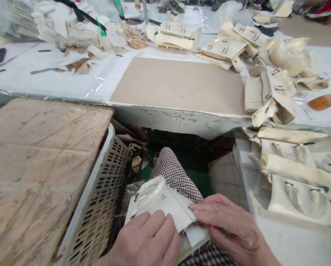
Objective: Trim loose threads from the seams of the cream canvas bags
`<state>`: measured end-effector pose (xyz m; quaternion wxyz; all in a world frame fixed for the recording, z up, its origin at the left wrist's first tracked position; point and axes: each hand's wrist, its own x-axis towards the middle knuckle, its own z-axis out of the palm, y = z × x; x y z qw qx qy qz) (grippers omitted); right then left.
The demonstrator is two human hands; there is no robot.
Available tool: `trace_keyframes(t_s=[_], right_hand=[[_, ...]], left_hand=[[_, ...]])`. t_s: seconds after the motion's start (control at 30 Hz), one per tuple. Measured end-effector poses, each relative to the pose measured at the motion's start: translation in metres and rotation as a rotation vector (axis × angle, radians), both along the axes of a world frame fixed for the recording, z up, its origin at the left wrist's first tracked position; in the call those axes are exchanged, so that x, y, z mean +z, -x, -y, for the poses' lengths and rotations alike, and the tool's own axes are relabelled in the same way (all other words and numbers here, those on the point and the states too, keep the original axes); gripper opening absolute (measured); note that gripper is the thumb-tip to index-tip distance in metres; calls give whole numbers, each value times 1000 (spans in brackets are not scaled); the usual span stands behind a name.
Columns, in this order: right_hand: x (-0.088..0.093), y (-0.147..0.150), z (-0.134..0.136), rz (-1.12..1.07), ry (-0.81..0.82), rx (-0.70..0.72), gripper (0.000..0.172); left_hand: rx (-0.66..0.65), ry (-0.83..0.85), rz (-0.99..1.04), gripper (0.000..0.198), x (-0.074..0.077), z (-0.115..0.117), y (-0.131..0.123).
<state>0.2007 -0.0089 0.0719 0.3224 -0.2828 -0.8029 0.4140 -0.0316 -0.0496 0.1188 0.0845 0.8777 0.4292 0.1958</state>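
On my lap, over checked cloth, lies a cream leather bag piece [160, 201] with a rounded handle-like strap at its far end and frayed threads along the near edge. My left hand [147, 240] is closed, its curled fingers pressing on the near left part of the piece. At the right edge, my right hand [226, 225] pinches the folded border between thumb and fingers. A white strip [195, 235] shows beneath the piece, between the two hands. The undersides of both hands' grips are hidden.
A white plastic crate [99, 199] with a worn board [40, 166] on top stands at left. Ahead is a worktable with a brown cardboard sheet [179, 85]. Similar cream bag pieces [295, 192] lie stacked at right. A glue-stained brush [324, 101] lies at the far right.
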Motion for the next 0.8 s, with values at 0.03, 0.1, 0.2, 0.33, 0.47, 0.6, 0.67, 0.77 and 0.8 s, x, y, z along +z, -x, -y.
trace_keyframes(t_s=[0.03,0.1,0.2,0.33,0.47,0.6,0.67,0.77,0.8], right_hand=[[0,0,-1,8,-5,12,56],[1,0,-4,26,-18,39,55],[4,2,-7,49,-42,66,51],[7,6,-9,72,-61,93,49],[4,15,-6,77,-52,-4,44],[0,26,-7,59,-22,-140,38],[1,32,-12,71,45,-224,33],[5,38,-27,90,219,-327,23],[6,39,-32,79,268,-337,20]], left_hand=[[-10,-30,-25,41,-1,0,0],[-15,-71,-69,42,-3,-1,2],[-16,-14,-93,43,-3,-2,5],[-43,124,-122,38,-7,-5,9],[9,136,-161,31,-20,-5,12],[72,138,-138,22,-29,-16,15],[105,221,-131,21,-24,-29,17],[165,422,-133,25,-7,-53,19],[191,485,-132,27,-1,-60,19]])
